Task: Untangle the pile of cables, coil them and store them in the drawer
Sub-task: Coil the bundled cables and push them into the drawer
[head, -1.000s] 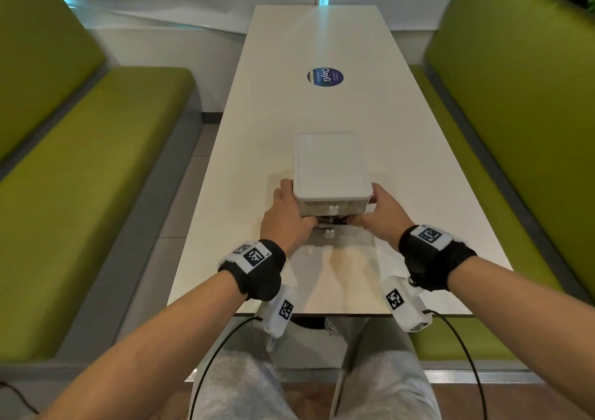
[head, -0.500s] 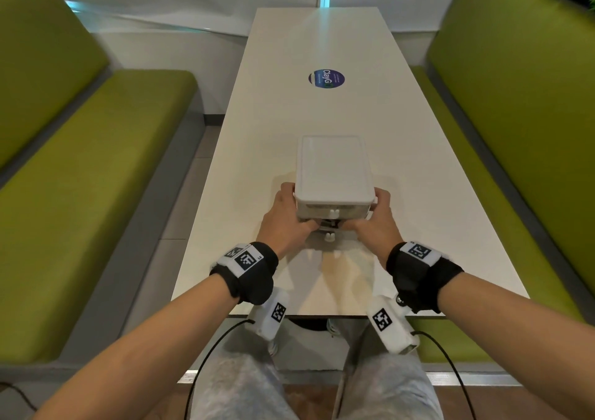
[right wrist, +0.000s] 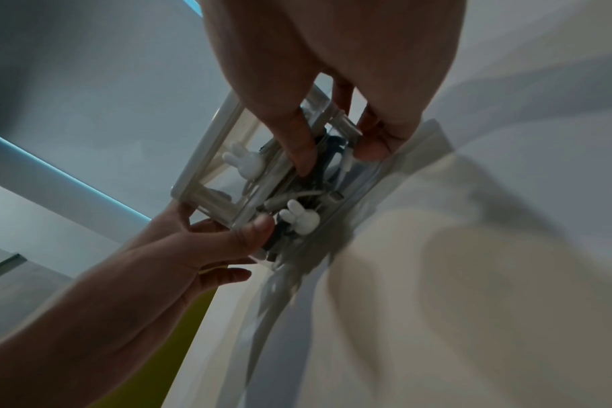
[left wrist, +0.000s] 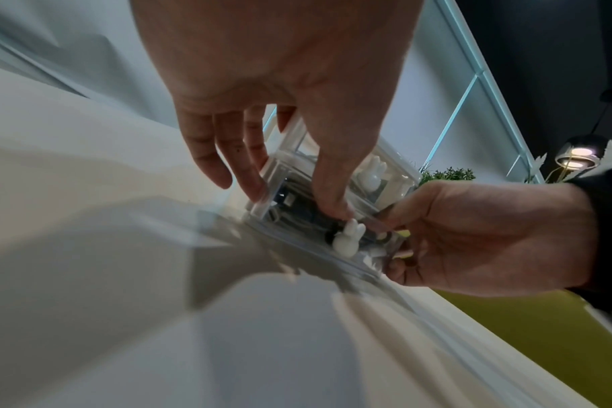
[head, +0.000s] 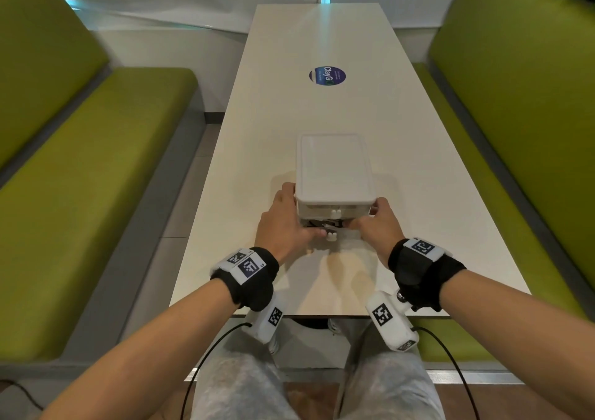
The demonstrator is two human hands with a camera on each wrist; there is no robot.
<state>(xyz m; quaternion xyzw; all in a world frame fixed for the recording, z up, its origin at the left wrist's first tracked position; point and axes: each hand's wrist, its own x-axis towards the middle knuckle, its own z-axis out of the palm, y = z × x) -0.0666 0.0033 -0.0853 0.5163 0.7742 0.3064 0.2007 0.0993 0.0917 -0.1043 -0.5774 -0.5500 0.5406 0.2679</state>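
Observation:
A small clear drawer unit (head: pixel 335 168) with a white top stands near the front of the table. Its lower drawer (head: pixel 331 225) sticks out a little, and dark and white cables (left wrist: pixel 297 204) (right wrist: pixel 318 165) lie coiled inside it. A white rabbit-shaped knob (head: pixel 331 236) (left wrist: pixel 346 240) (right wrist: pixel 303 218) sits on the drawer front. My left hand (head: pixel 283 223) (left wrist: pixel 294 200) lays straight fingers along the unit's left side, thumb pressing the drawer front. My right hand (head: pixel 376 226) (right wrist: pixel 337 157) curls round the drawer's right corner, thumb on the front.
The long white table (head: pixel 322 43) carries a round blue sticker (head: pixel 327 76) further back. Green padded benches (head: pixel 80 178) (head: pixel 531 130) run along both sides. My knees are under the table's near edge.
Both hands have shifted slightly forward around the drawer front. The lower drawer still stands a little way out.

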